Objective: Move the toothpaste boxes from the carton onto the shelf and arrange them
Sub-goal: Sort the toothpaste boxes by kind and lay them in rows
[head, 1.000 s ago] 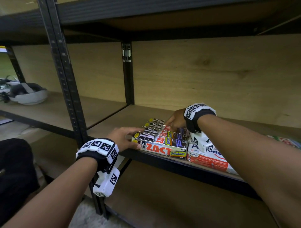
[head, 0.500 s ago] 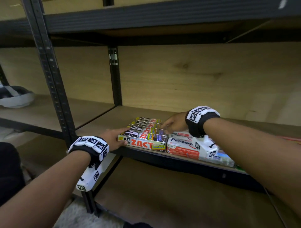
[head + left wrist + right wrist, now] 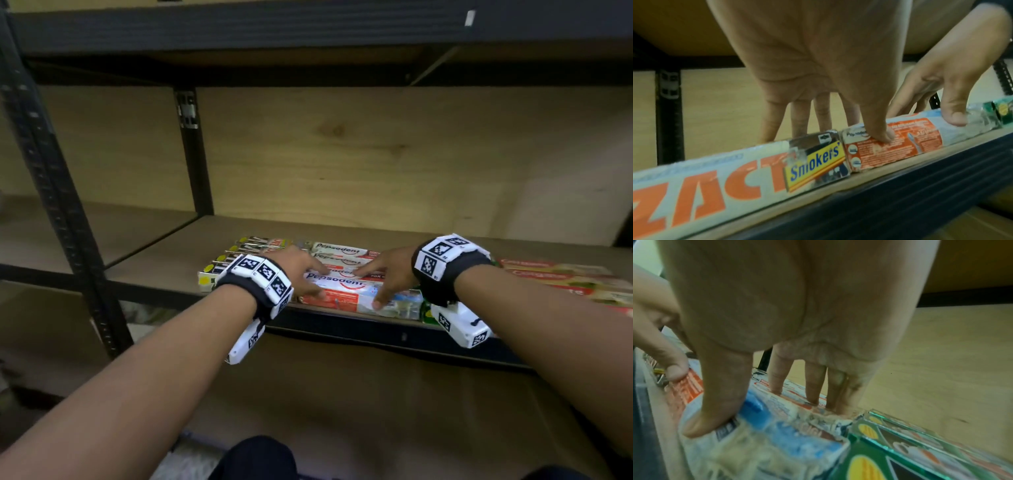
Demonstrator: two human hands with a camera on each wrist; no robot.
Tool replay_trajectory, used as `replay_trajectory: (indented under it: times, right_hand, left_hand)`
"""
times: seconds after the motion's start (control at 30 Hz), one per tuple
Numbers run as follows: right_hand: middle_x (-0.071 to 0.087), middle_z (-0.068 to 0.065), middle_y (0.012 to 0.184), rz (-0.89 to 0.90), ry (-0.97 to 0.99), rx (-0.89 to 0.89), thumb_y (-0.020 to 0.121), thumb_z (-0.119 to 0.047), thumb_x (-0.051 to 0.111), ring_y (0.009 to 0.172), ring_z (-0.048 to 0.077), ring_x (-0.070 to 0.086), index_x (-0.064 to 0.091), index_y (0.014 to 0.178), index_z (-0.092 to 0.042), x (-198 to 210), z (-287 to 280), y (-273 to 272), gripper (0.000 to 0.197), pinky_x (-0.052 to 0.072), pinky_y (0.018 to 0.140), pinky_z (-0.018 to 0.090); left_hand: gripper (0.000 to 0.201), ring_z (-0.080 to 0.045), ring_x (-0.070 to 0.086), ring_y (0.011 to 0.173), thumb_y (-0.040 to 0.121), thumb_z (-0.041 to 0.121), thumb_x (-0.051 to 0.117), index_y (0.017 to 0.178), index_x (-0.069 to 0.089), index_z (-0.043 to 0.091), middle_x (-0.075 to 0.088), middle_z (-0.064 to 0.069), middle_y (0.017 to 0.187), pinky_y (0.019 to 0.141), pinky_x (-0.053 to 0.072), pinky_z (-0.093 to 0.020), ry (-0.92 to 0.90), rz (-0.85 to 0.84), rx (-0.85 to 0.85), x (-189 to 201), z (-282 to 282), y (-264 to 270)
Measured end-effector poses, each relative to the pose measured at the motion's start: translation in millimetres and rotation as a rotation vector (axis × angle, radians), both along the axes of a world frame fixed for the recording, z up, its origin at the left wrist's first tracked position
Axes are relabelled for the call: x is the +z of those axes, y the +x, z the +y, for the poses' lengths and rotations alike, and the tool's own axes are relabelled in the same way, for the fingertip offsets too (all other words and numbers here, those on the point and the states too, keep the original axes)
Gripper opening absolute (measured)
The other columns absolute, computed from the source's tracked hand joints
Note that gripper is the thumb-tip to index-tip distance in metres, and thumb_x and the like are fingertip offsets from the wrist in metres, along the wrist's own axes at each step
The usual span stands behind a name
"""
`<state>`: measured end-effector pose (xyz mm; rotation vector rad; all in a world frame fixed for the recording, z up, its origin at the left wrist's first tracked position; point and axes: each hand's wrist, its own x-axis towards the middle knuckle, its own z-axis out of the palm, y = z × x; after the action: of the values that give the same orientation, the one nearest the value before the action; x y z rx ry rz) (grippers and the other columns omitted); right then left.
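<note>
A black metal shelving unit point(image 3: 54, 192) with perforated uprights carries plywood boards, a pale plywood back panel point(image 3: 376, 154) closes it behind, a dark crossbeam point(image 3: 239, 31) runs overhead, and a lower brown board point(image 3: 342, 394) lies in dim, warm light.

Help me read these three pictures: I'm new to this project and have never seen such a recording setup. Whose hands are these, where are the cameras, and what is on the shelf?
No machine here: a person works bare-handed, wearing checkered marker bands with a small camera under each wrist. The wide picture comes from a head camera looking down; the other two look along each hand. On the wooden shelf lie three groups of toothpaste boxes side by side: Zact boxes at the left, Pepsodent boxes in the middle, and green and red boxes at the right. The left hand and right hand both rest on the Pepsodent boxes, fingers spread on top and thumbs on the front face. Neither lifts a box; this looks like squaring the group up.
</note>
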<state>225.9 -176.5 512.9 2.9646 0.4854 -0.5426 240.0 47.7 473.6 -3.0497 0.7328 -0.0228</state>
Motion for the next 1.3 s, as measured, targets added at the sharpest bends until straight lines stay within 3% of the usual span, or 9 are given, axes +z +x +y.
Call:
replay_trajectory:
  times: [0.23,0.43,0.5,0.6,0.7,0.83,1.07,1.2,1.3]
  right_hand:
    - [0.029,-0.008,0.159,-0.079,0.068,0.03,0.082,-0.052,0.072,0.144,0.019,0.032,0.038,0.147,-0.046,-8.7,-7.2,-4.4,0.074,0.027,0.114,0.036]
    - [0.034,-0.004,0.157,-0.186,0.071,0.01,0.084,-0.06,0.065,0.14,0.022,0.038,0.033,0.151,-0.038,-17.8,-28.2,-30.5,0.077,0.033,0.111,0.035]
    - [0.034,-0.002,0.158,-0.171,0.037,-0.029,0.086,-0.051,0.068,0.14,0.022,0.039,0.027,0.154,-0.031,-17.1,-39.1,-40.4,0.082,0.034,0.11,0.034]
    - [0.035,0.001,0.157,-0.194,-0.031,-0.107,0.086,-0.032,0.074,0.138,0.025,0.042,0.03,0.154,-0.027,-12.1,-60.7,-50.2,0.081,0.04,0.108,0.037]
    - [0.032,-0.001,0.159,-0.229,-0.141,-0.164,0.088,-0.021,0.072,0.141,0.024,0.037,0.038,0.151,-0.029,-10.0,-82.2,-59.7,0.072,0.039,0.111,0.037]
    - [0.037,0.002,0.156,-0.245,-0.161,-0.187,0.092,-0.017,0.068,0.135,0.024,0.046,0.041,0.148,-0.037,-12.1,-93.2,-67.1,0.066,0.044,0.107,0.035]
    - [0.041,0.008,0.152,-0.251,-0.218,-0.156,0.098,-0.011,0.057,0.132,0.029,0.048,0.041,0.148,-0.035,-15.9,-94.8,-57.5,0.059,0.046,0.101,0.035]
    - [0.052,0.012,0.142,-0.277,-0.192,-0.171,0.101,-0.016,0.049,0.117,0.029,0.06,0.053,0.141,-0.023,-19.7,-96.9,-56.3,0.041,0.05,0.09,0.034]
    - [0.046,0.014,0.147,-0.294,-0.135,-0.165,0.099,-0.005,0.047,0.122,0.03,0.056,0.045,0.147,-0.023,-24.0,-95.2,-62.0,0.051,0.049,0.092,0.034]
  left_hand:
    - [0.052,-0.02,0.06,0.118,0.083,0.056,0.065,0.132,0.057,0.041,0.058,0.005,0.138,0.099,0.05,-0.039,0.035,-0.029,0.031,-1.8,-6.4,4.9]
    - [0.052,-0.026,0.045,0.134,0.096,0.044,0.053,0.145,0.044,0.031,0.047,-0.004,0.147,0.107,0.039,-0.036,0.108,-0.034,0.12,-7.8,-20.4,-6.2]
    - [0.051,-0.03,0.046,0.132,0.098,0.041,0.05,0.147,0.042,0.03,0.047,-0.01,0.146,0.106,0.043,-0.039,0.153,-0.04,0.157,-9.1,-29.6,-13.5]
    - [0.044,-0.031,0.054,0.122,0.094,0.032,0.05,0.138,0.05,0.028,0.055,-0.006,0.135,0.097,0.05,-0.043,0.183,-0.095,0.141,-8.0,-46.8,-28.9]
    - [0.042,-0.029,0.057,0.117,0.092,0.037,0.053,0.133,0.053,0.029,0.057,-0.003,0.131,0.093,0.051,-0.042,0.137,-0.139,0.064,-6.7,-66.9,-41.4]
    - [0.048,-0.026,0.056,0.12,0.092,0.045,0.058,0.136,0.052,0.03,0.057,-0.002,0.136,0.097,0.05,-0.042,0.022,-0.085,-0.035,-2.8,-103.1,-46.8]
    - [0.039,-0.03,0.058,0.114,0.088,0.029,0.071,0.127,0.063,0.028,0.058,-0.008,0.13,0.095,0.05,-0.04,0.024,-0.041,-0.031,-1.1,-131.5,-31.4]
    - [0.037,-0.029,0.06,0.11,0.092,0.028,0.066,0.128,0.062,0.029,0.062,-0.007,0.127,0.091,0.051,-0.039,0.015,-0.077,-0.027,-6.9,-132.2,-28.7]
    - [0.037,-0.029,0.061,0.109,0.091,0.025,0.066,0.128,0.061,0.029,0.063,-0.007,0.126,0.089,0.052,-0.039,0.023,-0.075,-0.022,-7.4,-133.9,-32.3]
